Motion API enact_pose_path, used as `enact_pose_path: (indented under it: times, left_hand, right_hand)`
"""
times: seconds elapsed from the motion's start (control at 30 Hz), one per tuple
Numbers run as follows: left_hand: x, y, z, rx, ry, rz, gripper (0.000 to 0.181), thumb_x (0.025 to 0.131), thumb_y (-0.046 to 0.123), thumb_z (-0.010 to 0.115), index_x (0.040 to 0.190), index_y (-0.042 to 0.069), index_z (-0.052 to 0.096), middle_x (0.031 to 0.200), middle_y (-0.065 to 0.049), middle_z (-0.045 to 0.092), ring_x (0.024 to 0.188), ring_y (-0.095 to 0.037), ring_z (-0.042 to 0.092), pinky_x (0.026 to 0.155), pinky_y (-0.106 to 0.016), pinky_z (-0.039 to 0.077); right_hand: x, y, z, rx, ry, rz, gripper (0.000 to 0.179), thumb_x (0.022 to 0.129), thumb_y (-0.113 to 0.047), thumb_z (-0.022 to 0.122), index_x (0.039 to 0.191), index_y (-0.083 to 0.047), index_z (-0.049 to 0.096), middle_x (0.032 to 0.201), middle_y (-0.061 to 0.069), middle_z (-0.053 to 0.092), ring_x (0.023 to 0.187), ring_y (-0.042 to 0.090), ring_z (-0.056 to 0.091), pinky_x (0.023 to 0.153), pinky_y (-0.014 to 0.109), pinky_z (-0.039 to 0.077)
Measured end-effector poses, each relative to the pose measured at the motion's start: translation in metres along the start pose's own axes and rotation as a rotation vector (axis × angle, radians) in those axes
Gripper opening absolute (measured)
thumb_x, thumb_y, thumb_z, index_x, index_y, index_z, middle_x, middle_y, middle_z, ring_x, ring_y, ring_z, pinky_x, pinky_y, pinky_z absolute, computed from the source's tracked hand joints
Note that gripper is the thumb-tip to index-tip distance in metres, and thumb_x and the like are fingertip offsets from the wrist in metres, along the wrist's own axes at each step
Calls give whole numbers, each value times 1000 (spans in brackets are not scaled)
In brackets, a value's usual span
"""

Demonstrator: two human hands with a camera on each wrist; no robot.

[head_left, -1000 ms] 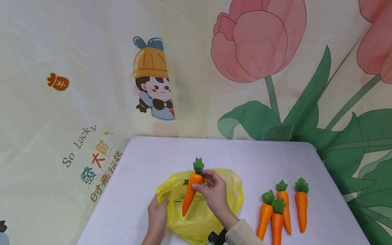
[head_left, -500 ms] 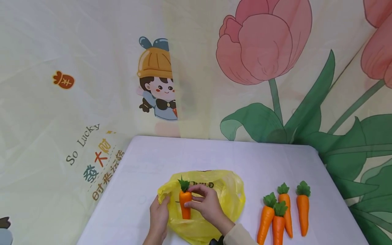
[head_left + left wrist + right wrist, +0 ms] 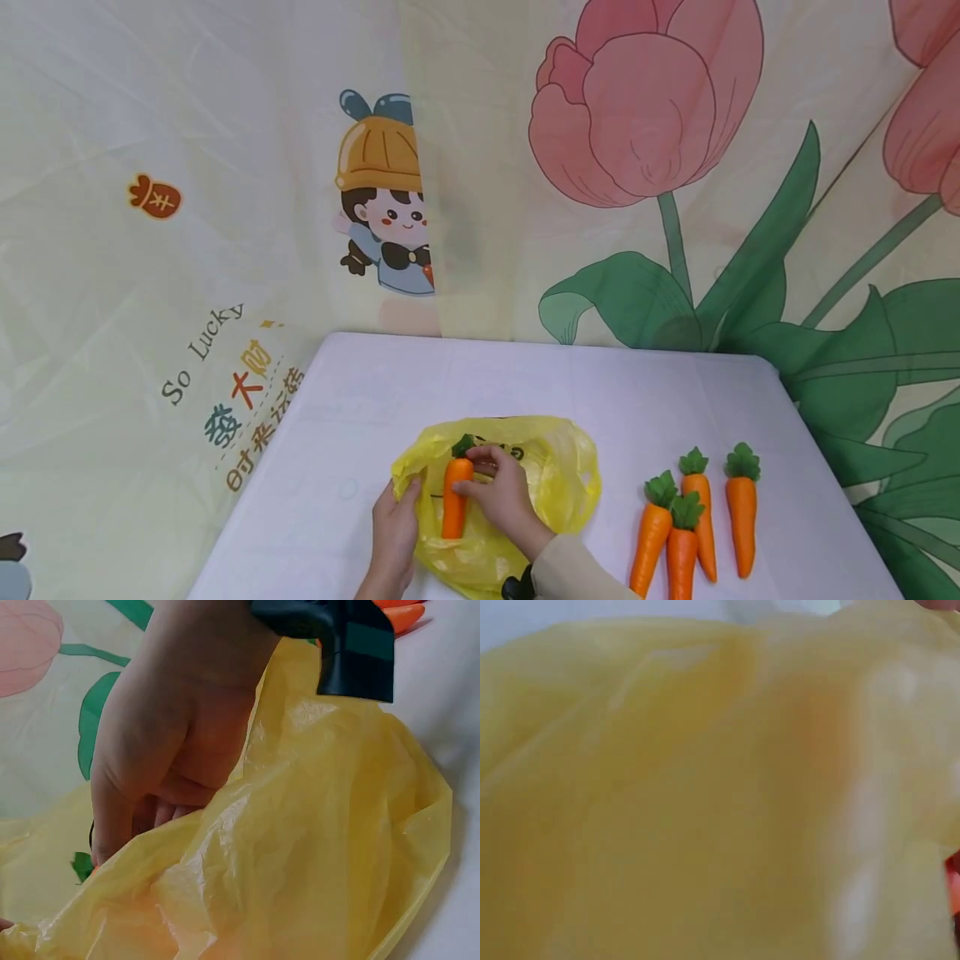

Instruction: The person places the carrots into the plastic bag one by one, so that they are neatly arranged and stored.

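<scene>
A yellow plastic bag (image 3: 558, 467) with dark print lies on the table. My left hand (image 3: 395, 529) pinches its left edge between thumb and fingers. My right hand (image 3: 501, 492) grips an orange carrot (image 3: 455, 500) near its green top, at the bag's opening. The carrot stands nearly upright, its lower tip hidden behind the front layer of the bag. In the left wrist view the right hand (image 3: 169, 727) reaches behind the yellow film (image 3: 322, 825), and a green leaf (image 3: 82, 865) shows beside its fingertips. Blurred bag film (image 3: 690, 810) fills most of the right wrist view.
Several more carrots (image 3: 742, 521) lie on the white table (image 3: 360, 392) to the right of the bag, some overlapping. A black wrist camera (image 3: 519, 586) sits at my right wrist. A printed backdrop (image 3: 480, 167) rises behind the table.
The right hand has lowered the carrot from in front of the bag into its opening, turning it more upright. The left hand has shifted slightly right with the bag's edge.
</scene>
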State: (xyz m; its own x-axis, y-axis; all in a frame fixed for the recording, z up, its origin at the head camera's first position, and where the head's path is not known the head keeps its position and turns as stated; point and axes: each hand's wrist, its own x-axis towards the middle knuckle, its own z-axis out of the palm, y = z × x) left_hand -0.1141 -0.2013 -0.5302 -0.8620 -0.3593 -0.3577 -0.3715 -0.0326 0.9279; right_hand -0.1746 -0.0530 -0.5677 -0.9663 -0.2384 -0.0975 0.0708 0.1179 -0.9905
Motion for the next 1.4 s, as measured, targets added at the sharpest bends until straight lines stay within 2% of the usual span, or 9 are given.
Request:
enact_pose_path:
  times: [0.13,0.37,0.6,0.77,0.93,1.1,1.23,1.3,1.4]
  left_hand:
    - [-1,-1,2,-6,-15,-4,52,110,19,35,158,1,27,163,-18,28,150,-37,24,121,-55,27]
    - [-2,-4,8,-23,-50,10,51,110,18,36,158,2,28,162,-18,31,148,-37,27,121,-55,28]
    - [-2,-3,12,-6,-50,16,51,110,18,35,157,1,28,161,-19,32,147,-38,29,120,-55,30]
    - [-1,-1,11,11,-22,11,50,110,18,35,157,0,30,160,-20,33,147,-38,29,120,-55,30]
    - [-1,-1,10,14,-14,8,50,110,17,34,156,0,30,161,-20,32,148,-39,28,120,-55,30]
    - [2,-1,7,22,-11,-5,51,110,19,35,157,0,29,162,-20,30,148,-39,26,120,-55,28]
    - [4,-1,5,24,-8,-24,51,110,19,34,158,1,27,162,-18,29,149,-38,25,121,-55,28]
    - [4,0,4,22,-6,-27,51,110,18,34,158,2,27,163,-18,29,149,-37,25,121,-54,28]
    - [4,0,5,22,-5,-11,51,110,17,34,158,0,27,162,-19,30,149,-38,26,121,-55,27]
  right_hand:
    - [6,6,2,45,90,58,46,79,-8,88,117,-3,63,117,10,62,110,32,66,84,35,63]
    - [12,15,4,10,141,82,43,78,-8,88,112,-3,63,108,8,63,102,26,68,82,34,63]
    - [13,17,6,-44,118,69,37,80,-6,86,108,-3,63,104,8,65,95,23,67,81,33,62]
    - [8,18,4,-84,87,110,34,78,-4,86,103,-3,63,93,6,61,78,17,61,67,30,61]
    - [1,18,1,-71,40,102,29,81,-4,84,100,-2,62,89,7,60,75,17,61,62,28,60]
    - [-11,-2,-3,-141,14,25,26,86,-12,82,105,-4,65,100,5,65,91,20,66,74,29,62]
    - [-27,-24,-9,-230,-21,-80,28,90,-23,79,113,-11,68,111,-1,65,108,25,63,90,41,60]
    - [-37,-34,-14,-328,-33,-163,33,91,-30,78,119,-16,67,118,-4,64,113,23,62,94,44,58]
    - [-51,-49,-23,-545,-22,-336,45,92,-38,75,131,-18,65,132,-5,61,123,18,58,100,45,55]
